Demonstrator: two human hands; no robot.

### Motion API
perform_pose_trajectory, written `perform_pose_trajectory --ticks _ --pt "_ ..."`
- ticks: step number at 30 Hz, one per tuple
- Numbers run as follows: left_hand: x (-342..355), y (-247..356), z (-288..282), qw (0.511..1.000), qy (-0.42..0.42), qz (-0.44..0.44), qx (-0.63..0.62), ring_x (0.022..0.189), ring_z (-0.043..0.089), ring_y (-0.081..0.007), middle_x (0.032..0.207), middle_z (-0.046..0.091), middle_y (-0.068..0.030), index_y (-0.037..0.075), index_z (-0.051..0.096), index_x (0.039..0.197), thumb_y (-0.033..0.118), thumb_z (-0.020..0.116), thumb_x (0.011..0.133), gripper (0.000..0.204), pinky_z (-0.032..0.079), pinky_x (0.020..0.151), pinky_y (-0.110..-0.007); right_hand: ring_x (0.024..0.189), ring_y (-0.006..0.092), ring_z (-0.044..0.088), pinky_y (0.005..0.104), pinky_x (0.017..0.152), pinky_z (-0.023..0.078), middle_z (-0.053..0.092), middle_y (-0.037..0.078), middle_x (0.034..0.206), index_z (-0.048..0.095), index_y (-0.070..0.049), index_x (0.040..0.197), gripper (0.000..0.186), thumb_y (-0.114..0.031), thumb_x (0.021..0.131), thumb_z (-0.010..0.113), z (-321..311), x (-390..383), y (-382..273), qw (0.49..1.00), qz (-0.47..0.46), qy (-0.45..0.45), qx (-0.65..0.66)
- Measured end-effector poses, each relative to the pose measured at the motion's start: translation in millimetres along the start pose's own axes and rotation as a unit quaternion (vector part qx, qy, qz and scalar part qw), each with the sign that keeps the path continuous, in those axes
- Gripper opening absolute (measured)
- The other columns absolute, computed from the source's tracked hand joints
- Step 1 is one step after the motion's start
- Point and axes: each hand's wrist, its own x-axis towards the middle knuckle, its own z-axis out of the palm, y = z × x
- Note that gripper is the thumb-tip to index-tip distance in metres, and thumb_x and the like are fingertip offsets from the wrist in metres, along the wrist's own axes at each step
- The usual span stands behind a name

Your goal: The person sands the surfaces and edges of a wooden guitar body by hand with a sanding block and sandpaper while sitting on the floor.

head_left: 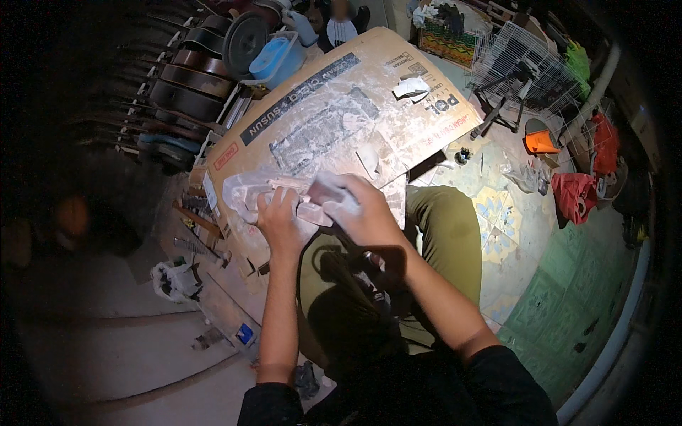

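Observation:
My left hand (282,220) grips a pale, dust-coated workpiece (311,214) at the near edge of a large cardboard sheet (383,57). Just to its right, my right hand (359,211) holds a flat brown block (325,190) against or just over the piece; whether they touch is hard to tell. White powder covers both sets of fingers and much of the cardboard. A thin pale offcut (367,160) lies beside my right hand, and a crumpled white scrap (410,88) sits farther back on the sheet.
Several pans (192,85) and a blue tub (273,57) stand back left. At the right are a wire cage (526,57), a black stand (506,99), an orange object (541,142) and a red bag (574,195). My olive-trousered knee (447,255) is beside the cardboard.

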Motion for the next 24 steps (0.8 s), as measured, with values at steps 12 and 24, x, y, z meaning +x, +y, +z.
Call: perform_pose_trajectory --ticks 12,24 --pt "-13.9 -1.6 -0.4 1.000 0.004 -0.009 -0.005 0.096 0.055 -0.0404 0.101 0.067 -0.0120 0.005 0.069 0.099 0.001 0.059 0.076 0.025 0.047 0.084 -0.047 0.117 0.0236 0.061 0.0343 0.100 0.048 0.063 0.018 0.127 0.054 0.003 0.129 0.044 -0.009 0.090 0.071 21.7 -33.2 59.9 0.981 0.102 0.088 0.136" --pt "5.9 5.9 0.3 1.000 0.012 0.017 -0.001 0.095 0.055 -0.0403 0.100 0.066 -0.0127 0.005 0.069 0.098 0.002 0.059 0.077 0.024 0.047 0.082 -0.046 0.093 0.0160 0.059 0.0319 0.081 0.051 0.061 0.011 0.101 0.047 0.002 0.120 0.040 -0.016 0.093 0.071 43.2 -37.0 89.1 0.968 0.096 0.228 0.029"
